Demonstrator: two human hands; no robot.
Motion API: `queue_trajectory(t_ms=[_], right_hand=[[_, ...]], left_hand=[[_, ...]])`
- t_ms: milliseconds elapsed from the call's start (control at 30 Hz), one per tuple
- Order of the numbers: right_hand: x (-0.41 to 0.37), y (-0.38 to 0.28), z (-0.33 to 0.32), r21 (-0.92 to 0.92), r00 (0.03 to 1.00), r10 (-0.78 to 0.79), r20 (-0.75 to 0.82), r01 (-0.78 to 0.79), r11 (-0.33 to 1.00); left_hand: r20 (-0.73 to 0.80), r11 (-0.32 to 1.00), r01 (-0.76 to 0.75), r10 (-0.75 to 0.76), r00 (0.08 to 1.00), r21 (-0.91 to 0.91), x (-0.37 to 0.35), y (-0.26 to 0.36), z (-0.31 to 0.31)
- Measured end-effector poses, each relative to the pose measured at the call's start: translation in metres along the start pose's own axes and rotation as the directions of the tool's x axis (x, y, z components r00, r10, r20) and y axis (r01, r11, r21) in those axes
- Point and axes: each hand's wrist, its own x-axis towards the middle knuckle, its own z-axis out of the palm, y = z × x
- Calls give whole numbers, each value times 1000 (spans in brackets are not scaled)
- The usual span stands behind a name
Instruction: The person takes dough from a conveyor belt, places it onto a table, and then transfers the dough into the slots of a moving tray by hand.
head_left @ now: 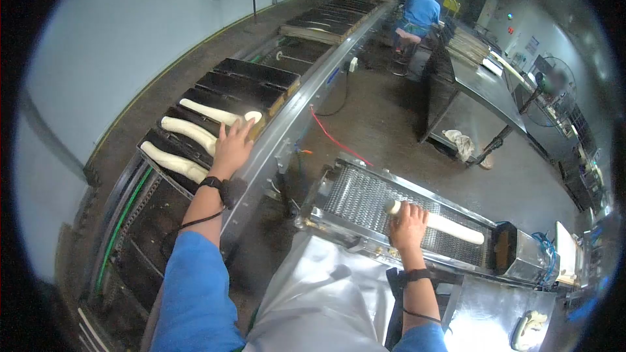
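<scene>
My left hand [235,148] reaches over the black baking pans with its fingers spread. Its fingertips are at the near end of a long dough roll [212,112], beside a pale rounded dough end [253,117]. Two more dough rolls lie in the nearer pans, one [189,132] partly covered by my hand and another [173,161] closest to me. Over the metal mesh conveyor [352,195], my right hand [409,227] has its fingers curled round a long white dough roll [456,229]. One end of that roll sticks out to the left of my hand.
A long line of pans [257,72] runs away along a steel rail [293,101]. Further off, a person in blue [420,10] sits by the line. A steel table [482,94] stands at right. Dough scraps [529,329] lie on a metal surface at lower right.
</scene>
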Motion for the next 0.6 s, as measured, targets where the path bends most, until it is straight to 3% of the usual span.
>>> queue_trajectory(t_ms=[100,267,367,467,500,533,600], right_hand=[[-5,-27,2,-43,1000,-17,3,17,999],[-7,-77,-6,-35,997,-61,-36,60,998],[-7,-91,-6,-69,998,-48,28,50,996],[-6,-102,0,-8,998,-47,-33,46,999],[2,-102,1,173,998,58,-34,-51,984],[14,-103,-1,347,987,160,-15,-145,927],[53,-89,-9,664,942,322,-95,-181,725]], left_hand=[[-15,1000,10,-11,1000,-27,3,-2,3],[-137,988,-111,96,986,-111,7,-28,7],[-145,980,-49,21,989,-193,1,-30,4],[-131,981,-58,34,991,-185,-3,-36,2],[-132,981,-49,25,991,-187,-6,-35,1],[-51,987,50,-59,997,-155,-9,-27,-9],[26,982,154,-152,988,-114,-13,-24,-18]])
